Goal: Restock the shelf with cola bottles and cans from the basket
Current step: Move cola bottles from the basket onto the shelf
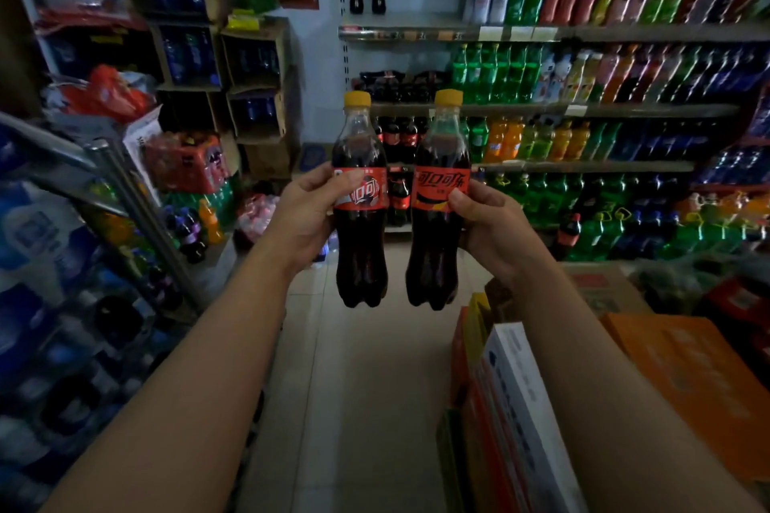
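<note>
Head view.
- Left hand (306, 217): fingers and thumb curled round the red label of the left cola bottle (360, 254). The bottle has a yellow cap, stands upright and is held in the air above the tiled floor (354, 387).
- Right hand (491, 221): grips the right cola bottle (435, 258) at its label. Yellow cap, upright, just beside the first bottle, with a gap between them.
- Drinks shelf (541, 110): beyond both bottles, carrying rows of green, orange and dark bottles.
- Cartons (687, 379): stacked at lower right.
</note>
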